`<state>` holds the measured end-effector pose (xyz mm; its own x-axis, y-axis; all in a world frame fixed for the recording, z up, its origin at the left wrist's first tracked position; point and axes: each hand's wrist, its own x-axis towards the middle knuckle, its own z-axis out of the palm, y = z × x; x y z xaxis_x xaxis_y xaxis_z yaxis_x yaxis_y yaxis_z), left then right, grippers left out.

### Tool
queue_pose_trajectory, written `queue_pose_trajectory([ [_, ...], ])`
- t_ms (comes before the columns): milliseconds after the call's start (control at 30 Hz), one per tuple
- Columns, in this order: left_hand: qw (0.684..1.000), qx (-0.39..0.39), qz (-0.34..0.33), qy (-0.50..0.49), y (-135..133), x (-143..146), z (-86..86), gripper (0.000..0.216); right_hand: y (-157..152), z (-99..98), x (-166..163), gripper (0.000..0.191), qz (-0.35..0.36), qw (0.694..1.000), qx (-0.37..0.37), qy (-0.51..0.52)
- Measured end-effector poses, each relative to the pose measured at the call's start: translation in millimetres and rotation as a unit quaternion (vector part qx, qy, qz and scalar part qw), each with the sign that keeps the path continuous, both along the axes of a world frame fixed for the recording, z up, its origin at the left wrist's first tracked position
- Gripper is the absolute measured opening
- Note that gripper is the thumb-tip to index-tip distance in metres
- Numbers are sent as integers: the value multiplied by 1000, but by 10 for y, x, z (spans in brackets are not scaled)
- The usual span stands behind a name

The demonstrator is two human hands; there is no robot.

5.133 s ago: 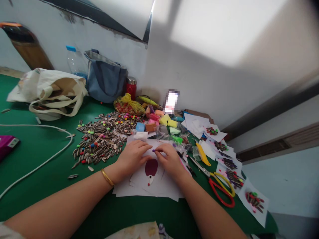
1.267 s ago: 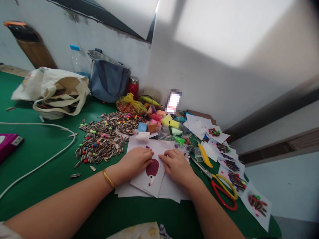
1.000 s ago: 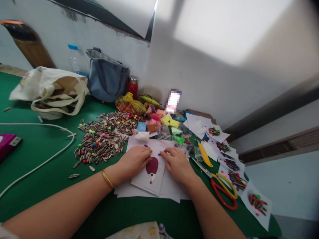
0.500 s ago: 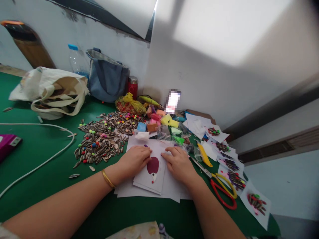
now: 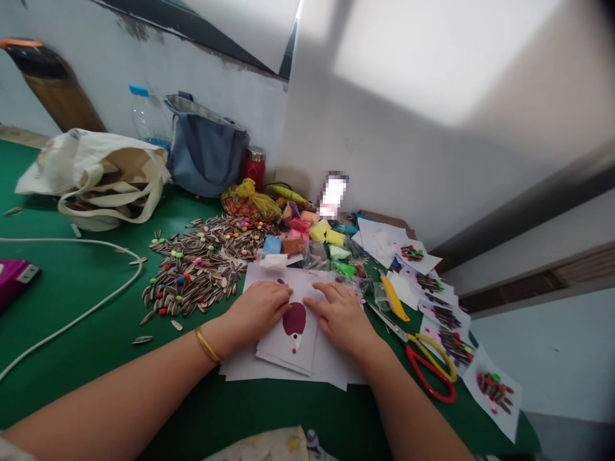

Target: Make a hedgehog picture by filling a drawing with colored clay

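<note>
A small stack of white paper [image 5: 278,358] lies on larger white sheets between my hands. On its top sheet is a flat maroon clay oval [image 5: 295,318] with a white pointed end, a dark eye and a red dot at the tip. My left hand [image 5: 263,308] rests on the left side of the stack, fingers stretched out, fingertips beside the oval. On the right, my right hand [image 5: 340,315] lies with fingers spread, its fingertips by the oval's upper right edge. Neither hand appears to hold anything. A bit of purple clay [image 5: 281,281] shows above the left fingers.
Striped sunflower seeds [image 5: 202,269] with coloured pieces lie left. Clay blocks [image 5: 293,245] sit behind the papers. Scissors [image 5: 427,365], a yellow cutter [image 5: 394,299] and several seed-decorated cards [image 5: 494,390] are at right. A white cable [image 5: 96,307] and bags [image 5: 206,153] are further left.
My right hand's fingers have shifted slightly left, closer to the maroon oval. My left hand and the paper stay in place.
</note>
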<state>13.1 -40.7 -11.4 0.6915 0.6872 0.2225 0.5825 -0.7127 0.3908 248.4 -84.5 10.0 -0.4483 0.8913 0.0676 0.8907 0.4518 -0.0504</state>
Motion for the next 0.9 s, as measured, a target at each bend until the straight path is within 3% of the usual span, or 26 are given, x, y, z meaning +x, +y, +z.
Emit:
queue_pose_trajectory([
  [200,1000,2,5,2,-13,-3,-8,19,-3,28,31,39,-10,1000,18,-7],
  [333,1000,12,11,6,-16,1,-28,19,-15,23,31,47,20,1000,7,-3],
  [500,999,24,34,4,-10,-8,-54,20,8,-43,39,47,-37,999,27,-20],
  [667,999,17,39,0,-9,-17,-38,21,5,-16,84,47,-41,998,45,-3],
  [900,999,18,34,2,-7,-17,-37,19,-9,-29,-19,52,-3,1000,-3,-13],
])
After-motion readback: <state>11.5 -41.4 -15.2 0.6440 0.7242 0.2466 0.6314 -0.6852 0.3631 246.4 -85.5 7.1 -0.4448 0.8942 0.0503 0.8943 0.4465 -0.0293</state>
